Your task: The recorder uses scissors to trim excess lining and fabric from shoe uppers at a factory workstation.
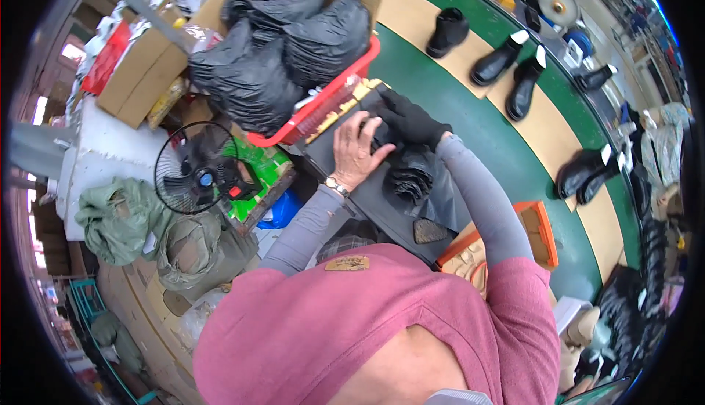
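Observation:
My left hand [355,149] is bare, with a bracelet or watch at the wrist. Its fingers and thumb are apart, resting over a dark surface beside a small black piece between my hands. My right hand [413,121], in a black glove, lies just to the right. Its fingers blend into the dark material, so what they grip cannot be made out. Close below is a stack of black pieces [408,182] with black plastic around it. Nearer my body lies a rough dark block [429,231] on the black work surface [378,198].
A red basket [323,104] with black bags [253,74] stands at the far left. Left of me is a black fan [205,179]. An orange crate [542,232] sits by my right arm. Black shoes [525,85] line the green conveyor's [507,163] cardboard strip.

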Motion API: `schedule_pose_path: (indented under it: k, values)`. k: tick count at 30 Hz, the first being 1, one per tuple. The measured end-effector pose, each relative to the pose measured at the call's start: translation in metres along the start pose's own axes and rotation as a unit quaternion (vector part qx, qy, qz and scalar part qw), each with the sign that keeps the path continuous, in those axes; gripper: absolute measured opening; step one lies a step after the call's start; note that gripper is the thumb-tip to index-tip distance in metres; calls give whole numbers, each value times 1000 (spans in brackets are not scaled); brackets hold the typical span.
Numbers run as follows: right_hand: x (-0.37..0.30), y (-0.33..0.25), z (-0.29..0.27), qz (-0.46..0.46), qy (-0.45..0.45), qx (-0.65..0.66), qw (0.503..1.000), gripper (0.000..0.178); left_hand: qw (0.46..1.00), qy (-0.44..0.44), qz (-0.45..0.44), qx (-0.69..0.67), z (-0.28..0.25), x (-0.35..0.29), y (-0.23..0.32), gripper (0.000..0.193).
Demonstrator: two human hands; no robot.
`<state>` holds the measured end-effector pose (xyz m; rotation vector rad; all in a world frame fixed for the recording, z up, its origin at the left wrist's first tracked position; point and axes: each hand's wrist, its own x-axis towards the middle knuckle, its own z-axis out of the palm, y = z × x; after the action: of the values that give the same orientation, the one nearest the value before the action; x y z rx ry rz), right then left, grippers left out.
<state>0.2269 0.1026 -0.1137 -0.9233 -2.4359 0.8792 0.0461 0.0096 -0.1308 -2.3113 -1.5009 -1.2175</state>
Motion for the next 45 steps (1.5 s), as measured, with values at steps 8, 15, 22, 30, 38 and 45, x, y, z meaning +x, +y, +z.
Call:
schedule_pose_path:
  k: [8, 15, 22, 30, 38, 45]
  values:
    - [-26, -16, -43, 84, 156, 185, 967, 43, 991, 110, 8, 72, -80, 73, -31, 61]
    - [-53, -64, -65, 67, 186, 178, 964, 40, 875, -68, -285, 385, -186, 136, -138, 56]
    - [-79, -86, -67, 91, 205, 181, 958, 40, 941, -16, -237, 239, -188, 138, -164, 58]
    - [-109, -105, -73, 105, 242, 196, 944, 40, 988, 22, -149, 40, -202, 153, -174, 53]
    - [-135, -115, -82, 124, 232, 148, 953, 39, 970, -184, -102, 120, -210, 155, -175, 41]
    - [-145, -117, -84, 123, 234, 158, 951, 40, 983, -89, -133, 95, -229, 171, -155, 38]
